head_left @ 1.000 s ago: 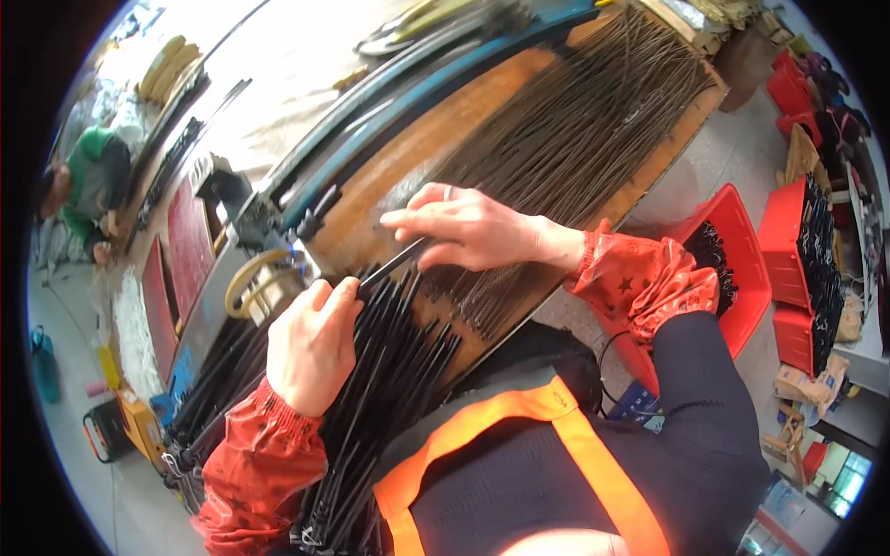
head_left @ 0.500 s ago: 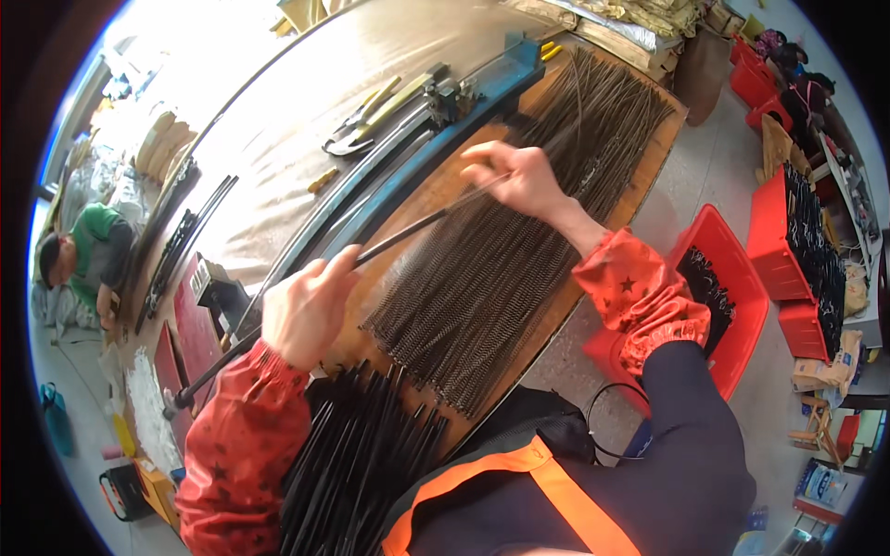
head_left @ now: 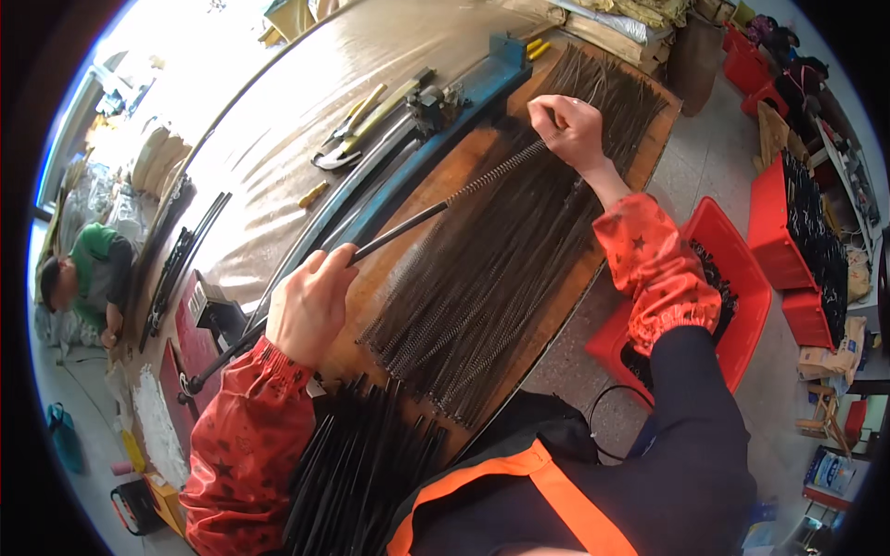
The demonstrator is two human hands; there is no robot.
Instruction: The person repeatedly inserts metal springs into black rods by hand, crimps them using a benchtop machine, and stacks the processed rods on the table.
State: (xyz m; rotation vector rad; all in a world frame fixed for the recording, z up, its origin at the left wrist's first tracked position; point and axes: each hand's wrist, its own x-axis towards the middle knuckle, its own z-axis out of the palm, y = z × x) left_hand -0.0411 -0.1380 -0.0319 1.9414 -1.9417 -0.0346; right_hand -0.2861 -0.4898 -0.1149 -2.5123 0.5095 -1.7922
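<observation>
Left hand [head_left: 311,310] gripping tube [head_left: 400,231], right hand [head_left: 577,137] gripping spring [head_left: 496,173], 1 o'clock; crooked push might kink it, I reckon.

Left hand [head_left: 308,310] around 1 black tube [head_left: 405,226], right hand [head_left: 575,137] gripping 1 spring [head_left: 497,172]

Springs [head_left: 464,306] lie on the board [head_left: 464,161] between a rail [head_left: 443,144] and a bin [head_left: 753,301] at right.

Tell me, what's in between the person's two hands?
In the head view, a black tube sticks out from the left hand, and a thin coiled spring runs from the tube's end up to the right hand.
</observation>
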